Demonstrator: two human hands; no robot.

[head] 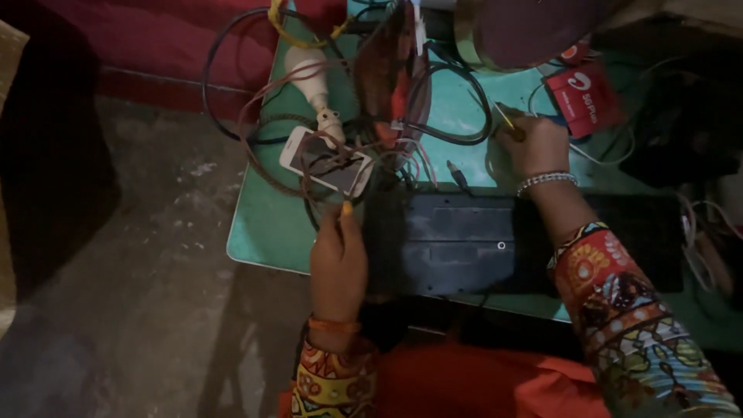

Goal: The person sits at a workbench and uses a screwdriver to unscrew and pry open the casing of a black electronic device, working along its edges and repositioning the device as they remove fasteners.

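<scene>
Starting at the left, bare grey floor (139, 255) runs up to the rounded corner of a green table (263, 232). On that table a white phone (325, 161) lies face up under a tangle of reddish and black wires (263, 101), with a pale bulb-shaped fitting (309, 77) just above it. The left hand (338, 259) rests at the left end of a flat black box (457, 244), fingers pressed together and pointing towards the phone, the tips close to it; whether they touch a wire is hard to tell in this dim light. The box lies flat along the near edge of the table (a small ring shows on its top). Further right, the right hand (534, 145), with a beaded bracelet (546, 180) at the wrist, is curled round a thin yellow-handled tool (507, 122) beyond the box. A red card packet (584, 97) lies just beside that hand.
</scene>
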